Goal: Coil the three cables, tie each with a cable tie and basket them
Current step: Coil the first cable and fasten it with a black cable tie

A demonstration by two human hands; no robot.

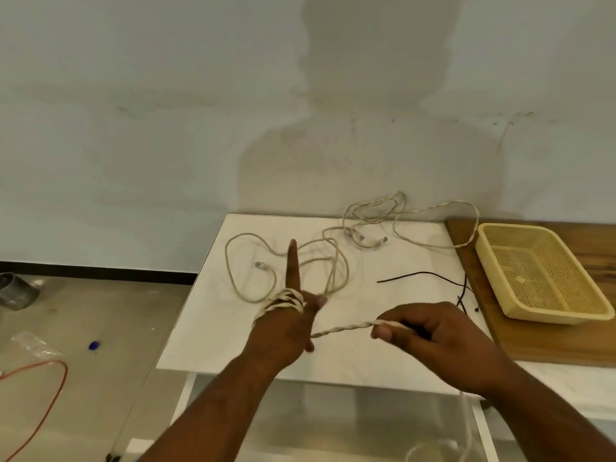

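Note:
A beige twisted cable is wound several times around my left hand, whose index finger points up and away. My right hand pinches the same cable a short way to the right, so a taut stretch runs between both hands. Another beige cable with a clear plug lies in loose loops on the white table behind my left hand. A further tangle of beige cable lies at the table's far edge. Black cable ties lie right of centre. The yellow mesh basket stands empty at the right.
The basket rests on a wooden board at the table's right side. A wall stands just behind the table. On the floor to the left lie an orange cord, a blue cap, clear plastic and a metal can.

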